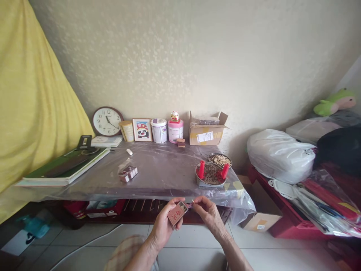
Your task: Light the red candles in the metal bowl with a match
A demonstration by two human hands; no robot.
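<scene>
The left hand (165, 222) is gripping a small matchbox (177, 213), thumb and fingers pinched on its sides, its tray sliding partly out at the upper end. Just right of it, the right hand (207, 211) is pinching something thin, apparently a match (193, 203), between thumb and forefinger; it is too small to make out clearly, and whether it is touching the box cannot be told. Both forearms are running out of the picture's bottom edge.

Beyond the fingertips a low table (163, 177) under clear plastic sheeting is stretching across. Up and right of the fingers, a round dish (211, 175) is holding two red candles (201, 169), with a second dish of sticks (220, 160) behind. Up and left, more matchboxes (128, 174) are lying. Farther back, against the pale wall, a clock (107, 121), tins and a cardboard box (207, 130) are standing. A yellow curtain (31, 94) is hanging at far left.
</scene>
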